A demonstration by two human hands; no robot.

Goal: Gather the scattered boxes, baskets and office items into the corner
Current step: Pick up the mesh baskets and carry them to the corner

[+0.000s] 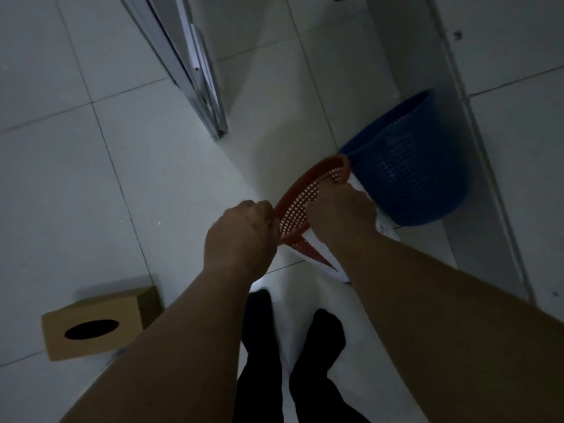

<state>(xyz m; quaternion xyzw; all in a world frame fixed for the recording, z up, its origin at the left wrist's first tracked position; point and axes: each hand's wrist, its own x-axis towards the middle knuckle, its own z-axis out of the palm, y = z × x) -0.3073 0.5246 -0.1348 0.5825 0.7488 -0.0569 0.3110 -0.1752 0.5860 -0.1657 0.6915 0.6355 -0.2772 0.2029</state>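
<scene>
A flat red mesh basket (308, 190) is held tilted on edge above the floor at the centre of the head view. My left hand (241, 236) grips its near rim. My right hand (341, 212) grips its right side, along with white paper (323, 254) that hangs below the basket. A blue mesh wastebasket (409, 166) lies tipped against the wall just right of the red basket, touching its far end. A brown cardboard tissue box (94, 325) with an oval opening sits on the floor at the lower left.
Pale floor tiles (76, 178) spread to the left. A metal-framed door edge (198, 74) runs diagonally from the top to mid-frame. A wall base (488, 148) runs along the right. My dark-trousered legs (293, 361) stand below.
</scene>
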